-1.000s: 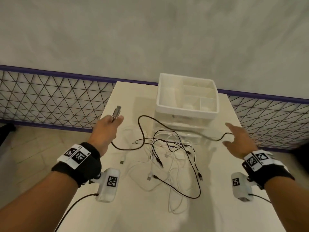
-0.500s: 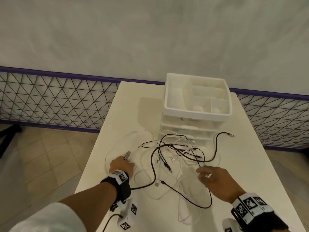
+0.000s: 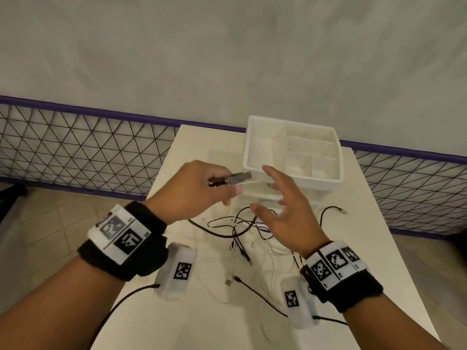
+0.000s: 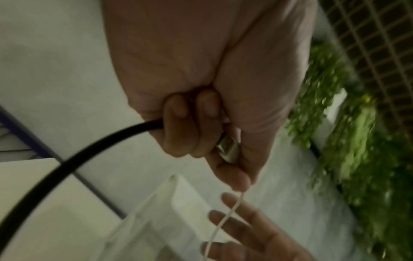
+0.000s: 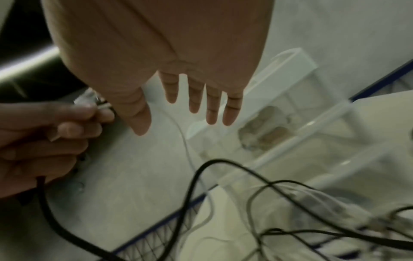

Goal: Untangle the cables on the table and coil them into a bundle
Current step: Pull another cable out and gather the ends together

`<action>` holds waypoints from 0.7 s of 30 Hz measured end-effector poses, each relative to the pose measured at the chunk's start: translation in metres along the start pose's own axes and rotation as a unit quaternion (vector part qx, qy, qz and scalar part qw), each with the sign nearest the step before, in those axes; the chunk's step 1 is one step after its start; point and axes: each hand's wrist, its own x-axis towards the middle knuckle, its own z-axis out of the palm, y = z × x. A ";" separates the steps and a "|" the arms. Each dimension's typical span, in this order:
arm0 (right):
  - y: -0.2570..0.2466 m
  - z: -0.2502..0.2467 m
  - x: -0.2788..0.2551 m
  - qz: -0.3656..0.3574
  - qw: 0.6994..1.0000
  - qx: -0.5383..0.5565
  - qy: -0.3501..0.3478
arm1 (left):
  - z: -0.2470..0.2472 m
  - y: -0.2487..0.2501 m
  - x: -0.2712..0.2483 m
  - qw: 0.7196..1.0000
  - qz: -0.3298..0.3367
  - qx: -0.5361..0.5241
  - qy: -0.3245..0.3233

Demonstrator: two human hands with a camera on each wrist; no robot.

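A tangle of black and white cables [image 3: 252, 238] lies on the white table [image 3: 197, 152] in front of the drawer unit. My left hand [image 3: 202, 190] is raised above it and grips the metal USB plug [image 3: 238, 177] of a black cable [image 4: 67, 166], with a thin white cable [image 4: 225, 217] caught in the same grip. The plug [image 4: 226, 150] shows between thumb and fingers in the left wrist view. My right hand [image 3: 283, 210] hovers just right of the plug, fingers [image 5: 212, 106] spread and straight, holding nothing.
A white plastic drawer unit [image 3: 293, 152] with a divided top tray stands at the table's far side. One black cable end [image 3: 342, 210] lies to the right. A wire mesh fence [image 3: 75, 145] with a purple rail runs behind. Floor tiles lie left of the table.
My left hand has lifted from the table with the USB plug and moved up to the right. My right hand has left the tangle, risen and opened beside the plug.
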 end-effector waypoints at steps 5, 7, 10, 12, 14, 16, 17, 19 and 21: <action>-0.027 -0.005 0.012 0.030 0.975 0.218 0.002 | -0.014 0.002 0.003 0.962 0.003 -0.180 0.207; -0.028 -0.013 0.012 0.087 0.946 0.311 0.030 | -0.011 -0.022 0.004 0.932 -0.093 -0.208 0.280; -0.026 -0.024 0.017 0.125 0.915 0.369 0.103 | 0.007 -0.052 -0.003 0.890 -0.253 -0.254 0.281; -0.030 -0.024 0.018 0.100 0.938 0.311 0.114 | 0.023 -0.054 -0.008 0.874 -0.271 -0.347 0.205; -0.039 -0.016 0.014 0.044 0.977 0.192 0.076 | 0.037 -0.041 -0.008 0.869 -0.254 -0.410 0.110; -0.044 0.000 0.006 -0.020 0.993 0.113 -0.009 | 0.043 -0.025 -0.001 0.863 -0.224 -0.446 0.079; -0.045 0.008 0.001 -0.039 0.992 0.105 -0.054 | 0.043 -0.019 0.004 0.855 -0.209 -0.465 0.093; -0.040 0.015 -0.006 -0.040 0.988 0.108 -0.107 | 0.035 -0.013 0.012 0.821 -0.213 -0.505 0.161; -0.029 0.003 -0.009 -0.019 0.989 0.091 -0.114 | 0.017 -0.013 0.015 0.783 -0.217 -0.541 0.218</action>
